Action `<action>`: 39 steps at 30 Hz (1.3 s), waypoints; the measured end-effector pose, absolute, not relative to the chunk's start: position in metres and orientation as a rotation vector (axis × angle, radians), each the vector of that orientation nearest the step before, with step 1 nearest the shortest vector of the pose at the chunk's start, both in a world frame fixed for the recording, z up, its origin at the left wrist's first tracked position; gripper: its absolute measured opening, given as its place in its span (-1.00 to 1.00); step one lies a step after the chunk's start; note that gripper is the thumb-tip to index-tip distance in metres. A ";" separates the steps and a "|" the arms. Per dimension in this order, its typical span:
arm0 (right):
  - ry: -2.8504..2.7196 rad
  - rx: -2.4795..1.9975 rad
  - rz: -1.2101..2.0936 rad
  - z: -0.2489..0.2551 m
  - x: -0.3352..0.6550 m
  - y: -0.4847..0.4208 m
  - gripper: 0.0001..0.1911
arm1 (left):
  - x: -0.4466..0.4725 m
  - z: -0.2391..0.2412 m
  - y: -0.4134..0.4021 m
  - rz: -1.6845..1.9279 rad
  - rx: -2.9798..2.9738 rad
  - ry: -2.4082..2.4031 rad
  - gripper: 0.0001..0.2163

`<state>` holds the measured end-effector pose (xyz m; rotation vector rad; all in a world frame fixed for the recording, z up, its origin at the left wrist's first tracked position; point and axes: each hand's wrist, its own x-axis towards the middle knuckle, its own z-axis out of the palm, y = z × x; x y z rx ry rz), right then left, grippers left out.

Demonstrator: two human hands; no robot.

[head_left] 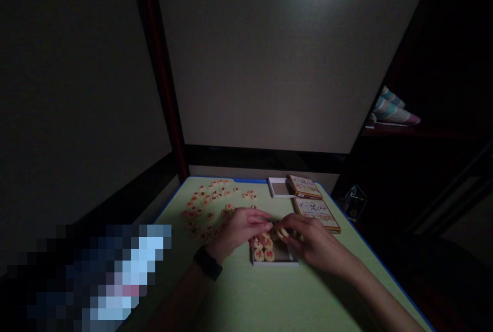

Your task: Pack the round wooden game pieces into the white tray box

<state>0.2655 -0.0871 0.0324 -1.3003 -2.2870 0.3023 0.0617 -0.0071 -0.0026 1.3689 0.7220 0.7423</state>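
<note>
My left hand (241,229) and my right hand (310,242) meet over a small white box (276,262) on a pale green table (269,296). The box holds a few round wooden game pieces (264,255) with red marks. My right hand pinches a round piece (284,232) at its fingertips above the box. My left hand's fingers are curled together right beside it, touching pieces at the box's far end. A dark watch sits on my left wrist. Many more round pieces (210,203) lie scattered on the table left of my hands.
Behind the hands lie an empty white box tray (278,187) and two orange printed box lids (316,211). The table has a blue edge; a pale wall rises behind it. A dark shelf with folded cloth (393,111) stands right. A blurred patch fills the lower left.
</note>
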 end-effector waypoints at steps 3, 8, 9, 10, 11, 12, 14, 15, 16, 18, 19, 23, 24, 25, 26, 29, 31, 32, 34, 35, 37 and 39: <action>-2.392 -1.396 0.352 0.036 0.267 -0.089 -0.75 | 0.060 0.003 -0.003 0.932 1.397 0.832 -0.70; -2.536 -1.428 0.359 0.027 0.256 -0.090 -0.79 | 0.062 0.002 0.001 1.025 1.381 0.934 -0.83; -2.539 -1.438 0.348 0.025 0.254 -0.090 -0.80 | 0.063 0.001 0.000 1.023 1.381 0.931 -0.84; -2.540 -1.450 0.339 0.024 0.253 -0.089 -0.81 | 0.064 0.001 0.000 1.023 1.384 0.927 -0.85; -2.540 -1.462 0.335 0.023 0.252 -0.089 -0.81 | 0.064 0.001 0.000 1.026 1.388 0.927 -0.86; -2.539 -1.473 0.335 0.022 0.252 -0.089 -0.81 | 0.065 0.001 -0.001 1.030 1.391 0.933 -0.87; -2.532 -1.487 0.335 0.021 0.253 -0.088 -0.80 | 0.066 0.001 -0.001 1.038 1.398 0.953 -0.88; -2.527 -1.493 0.336 0.021 0.253 -0.088 -0.79 | 0.067 0.001 -0.001 1.041 1.400 0.960 -0.88; -2.523 -1.497 0.338 0.020 0.254 -0.087 -0.78 | 0.067 0.001 -0.001 1.042 1.403 0.962 -0.88; -2.511 -1.495 0.343 0.018 0.254 -0.086 -0.76 | 0.067 0.001 0.000 1.045 1.409 0.952 -0.88; -2.502 -1.491 0.345 0.017 0.254 -0.086 -0.74 | 0.066 0.000 0.000 1.051 1.414 0.941 -0.87; -2.471 -1.498 0.324 0.015 0.253 -0.085 -0.71 | 0.066 -0.002 0.000 1.089 1.430 0.928 -0.85; -2.475 -1.504 0.318 0.015 0.252 -0.085 -0.73 | 0.067 -0.002 0.001 1.094 1.431 0.933 -0.86; -2.481 -1.508 0.311 0.014 0.252 -0.085 -0.75 | 0.067 -0.002 0.001 1.097 1.433 0.937 -0.86; -2.486 -1.508 0.304 0.014 0.252 -0.085 -0.76 | 0.067 -0.003 0.001 1.099 1.436 0.940 -0.86; -2.487 -1.498 0.279 0.013 0.251 -0.085 -0.77 | 0.068 -0.005 0.002 1.108 1.454 0.934 -0.84; -2.488 -1.498 0.276 0.013 0.252 -0.085 -0.78 | 0.068 -0.007 0.003 1.116 1.463 0.927 -0.85; -2.489 -1.497 0.284 0.013 0.253 -0.085 -0.78 | 0.068 -0.007 0.003 1.118 1.466 0.925 -0.85; -2.479 -1.489 0.329 0.017 0.254 -0.086 -0.77 | 0.068 -0.009 0.004 1.121 1.470 0.922 -0.87; -2.462 -1.494 0.355 0.019 0.255 -0.087 -0.76 | 0.068 -0.009 0.004 1.123 1.471 0.924 -0.88; -2.410 -1.547 0.384 0.025 0.257 -0.088 -0.71 | 0.068 -0.010 0.005 1.125 1.474 0.927 -0.89; -2.356 -1.651 0.377 0.030 0.258 -0.089 -0.73 | 0.068 -0.011 0.006 1.125 1.476 0.927 -0.89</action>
